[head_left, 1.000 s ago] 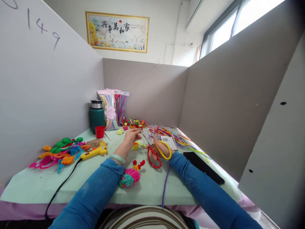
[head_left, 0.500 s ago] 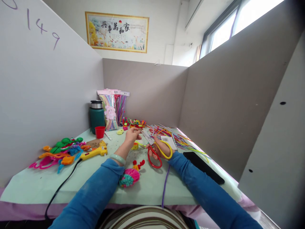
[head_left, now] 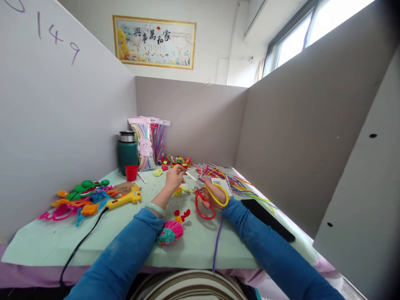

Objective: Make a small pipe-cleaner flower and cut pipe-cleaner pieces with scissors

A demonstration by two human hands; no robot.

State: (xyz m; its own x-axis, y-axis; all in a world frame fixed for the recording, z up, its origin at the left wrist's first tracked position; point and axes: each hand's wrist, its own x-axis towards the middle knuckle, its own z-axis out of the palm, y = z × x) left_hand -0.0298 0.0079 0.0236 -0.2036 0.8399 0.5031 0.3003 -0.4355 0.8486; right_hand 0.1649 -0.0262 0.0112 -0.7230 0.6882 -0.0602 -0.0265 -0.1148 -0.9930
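Observation:
My left hand (head_left: 175, 178) is raised over the middle of the table, thumb and fingertips pinched together. Whatever lies between them is too small to make out. In my right hand (head_left: 216, 195) is a pair of scissors (head_left: 227, 199) with one red and one yellow handle loop, its blades pointing toward my left fingertips. Below the hands lies a pink and teal pipe-cleaner figure (head_left: 173, 230) with red-tipped feelers. A small yellow piece (head_left: 177, 191) rests behind it. From under my right wrist a purple pipe cleaner (head_left: 216, 246) runs to the table's front edge.
At left are a yellow glue gun (head_left: 124, 201), a heap of bent pipe cleaners (head_left: 84, 200), a red cup (head_left: 131, 173) and a green bottle (head_left: 127, 153). Loose pipe cleaners (head_left: 240, 183) and a black phone-like slab (head_left: 268, 220) lie right. Partitions (head_left: 190, 116) enclose the table.
The scissors have tilted in my right hand, so their blades show narrower, and the handles have shifted slightly right. My left hand has moved slightly up and stays pinched.

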